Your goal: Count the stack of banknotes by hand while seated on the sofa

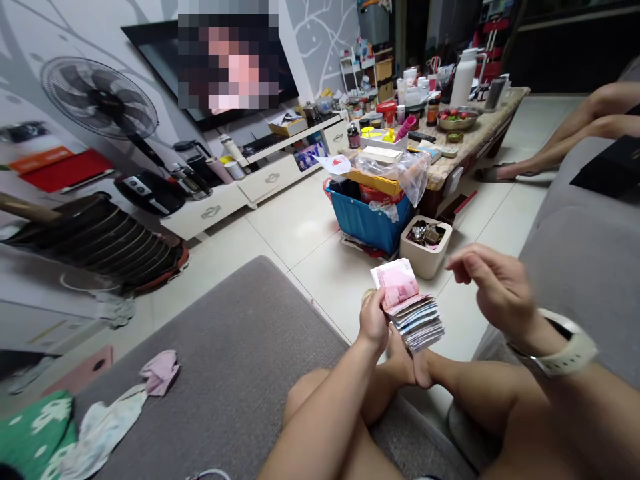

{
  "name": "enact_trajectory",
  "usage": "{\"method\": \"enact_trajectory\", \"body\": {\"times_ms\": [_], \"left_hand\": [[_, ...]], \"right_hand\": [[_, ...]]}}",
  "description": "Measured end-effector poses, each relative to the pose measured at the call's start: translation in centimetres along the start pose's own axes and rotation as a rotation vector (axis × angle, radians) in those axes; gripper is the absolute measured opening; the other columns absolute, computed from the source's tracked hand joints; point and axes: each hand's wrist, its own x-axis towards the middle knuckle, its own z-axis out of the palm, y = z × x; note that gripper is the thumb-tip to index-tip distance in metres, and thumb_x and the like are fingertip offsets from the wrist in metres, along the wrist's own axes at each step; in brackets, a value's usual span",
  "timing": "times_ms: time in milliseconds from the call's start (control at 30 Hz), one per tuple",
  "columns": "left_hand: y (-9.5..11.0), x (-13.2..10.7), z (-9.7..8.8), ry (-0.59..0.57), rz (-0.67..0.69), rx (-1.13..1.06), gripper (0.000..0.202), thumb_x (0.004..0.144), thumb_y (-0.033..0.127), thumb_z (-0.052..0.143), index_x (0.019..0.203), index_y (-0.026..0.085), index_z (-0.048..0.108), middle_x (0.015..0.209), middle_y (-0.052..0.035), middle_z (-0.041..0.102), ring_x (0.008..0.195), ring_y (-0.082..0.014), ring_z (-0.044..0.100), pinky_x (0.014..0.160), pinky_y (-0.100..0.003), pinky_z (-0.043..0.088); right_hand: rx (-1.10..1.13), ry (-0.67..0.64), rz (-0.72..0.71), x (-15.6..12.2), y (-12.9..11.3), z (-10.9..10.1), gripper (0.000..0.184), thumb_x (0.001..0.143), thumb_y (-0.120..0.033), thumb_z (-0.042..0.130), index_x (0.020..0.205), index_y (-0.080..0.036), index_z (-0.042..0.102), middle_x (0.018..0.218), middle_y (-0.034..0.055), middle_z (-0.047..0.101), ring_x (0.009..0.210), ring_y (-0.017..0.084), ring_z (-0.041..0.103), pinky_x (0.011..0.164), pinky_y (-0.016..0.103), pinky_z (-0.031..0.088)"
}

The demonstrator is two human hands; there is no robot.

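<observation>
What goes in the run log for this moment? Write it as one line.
left hand: grips stack of banknotes | right hand: raised, empty, apart from notes | nearby: beige tub; blue crate

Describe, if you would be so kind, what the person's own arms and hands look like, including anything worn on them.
The left arm and right arm are bare, with no sleeves, and the left hand and right hand wear no gloves. The right arm has a wide, off-white watch strap around its wrist.
</observation>
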Motion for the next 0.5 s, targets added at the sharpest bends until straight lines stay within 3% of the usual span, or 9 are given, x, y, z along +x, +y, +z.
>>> {"method": "enact_trajectory", "body": {"times_ms": [100, 167, 300, 500], "left_hand": [[0.1, 0.0, 0.1, -0.016, -0.005, -0.015, 0.020, 0.069, 0.034, 0.065, 0.063, 0.016, 0.062, 0.062, 0.0006, 0.058, 0.066, -0.0153, 0.054, 0.067, -0.028, 0.042], [0.1, 0.0, 0.2, -0.032, 0.002, -0.013, 0.021, 0.069, 0.035, 0.065, 0.061, 0.016, 0.062, 0.060, 0.0010, 0.056, 0.065, -0.0151, 0.054, 0.067, -0.028, 0.042], [-0.1, 0.2, 0.1, -0.034, 0.021, 0.024, 0.022, 0.069, 0.037, 0.065, 0.062, 0.016, 0.062, 0.064, -0.0004, 0.059, 0.069, -0.0165, 0.056, 0.071, -0.028, 0.042], [-0.6, 0.5, -0.3, -0.022, 0.056, 0.129, 0.025, 0.071, 0.041, 0.062, 0.065, 0.017, 0.063, 0.067, -0.0015, 0.060, 0.074, -0.0187, 0.057, 0.073, -0.029, 0.042]], "right_hand": [[0.010, -0.032, 0.317, -0.8, 4.3, 1.1, 0.035, 0.092, -0.042, 0.046, 0.069, -0.018, 0.058, 0.059, -0.0003, 0.050, 0.056, 0.013, 0.046, 0.053, 0.026, 0.036], [0.017, -0.112, 0.426, -1.2, 6.2, 1.5, 0.036, 0.089, -0.043, 0.048, 0.065, -0.018, 0.055, 0.057, -0.0011, 0.048, 0.055, 0.013, 0.044, 0.051, 0.025, 0.034], [0.044, -0.175, 0.480, -1.4, 7.3, 1.8, 0.033, 0.085, -0.044, 0.053, 0.065, -0.018, 0.052, 0.060, -0.0010, 0.050, 0.056, 0.013, 0.043, 0.051, 0.025, 0.032], [0.042, -0.193, 0.474, -1.2, 7.1, 2.0, 0.032, 0.085, -0.044, 0.051, 0.069, -0.017, 0.056, 0.065, 0.0007, 0.054, 0.060, 0.014, 0.046, 0.054, 0.026, 0.035]]}}
